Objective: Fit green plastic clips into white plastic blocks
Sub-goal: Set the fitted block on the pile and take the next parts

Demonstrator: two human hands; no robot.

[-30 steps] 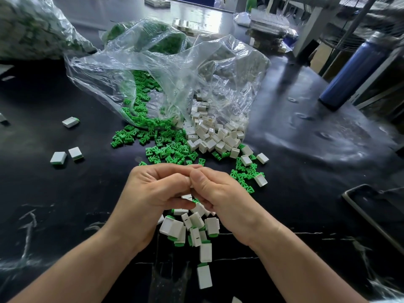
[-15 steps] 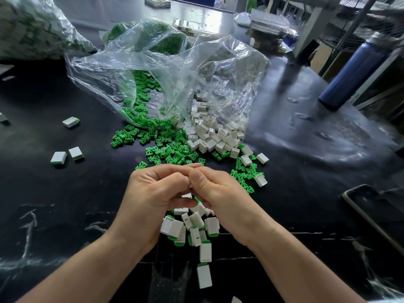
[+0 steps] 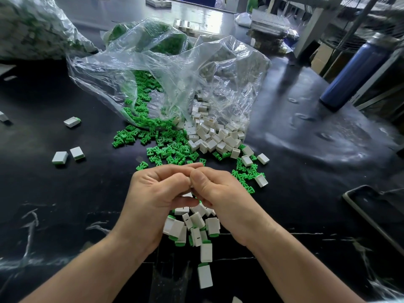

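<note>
Both hands are close together above the black tabletop [image 3: 65, 204], near the middle. The left hand [image 3: 157, 193] has its fingers [image 3: 175, 171] curled in tight, and a small bit of a white block [image 3: 187, 194] peeks out from under them. The right hand [image 3: 223, 195] is curled up too, with its thumb pushed against the left fingers. I cannot tell what the right hand holds, because it is hidden.

Right under the hands is a little heap of done blocks [image 3: 196, 226], white with green ends sticking out. Past the hands, loose green clips [image 3: 166, 149] lie in a big spill. Just beside them on the right is a pile of empty white blocks [image 3: 214, 136]. Both spills come out of a clear plastic bag [image 3: 175, 68] lying open behind them.

Off to the left, two more done blocks [image 3: 67, 155] sit side by side. A blue bottle [image 3: 354, 71] stands far away on the right.
</note>
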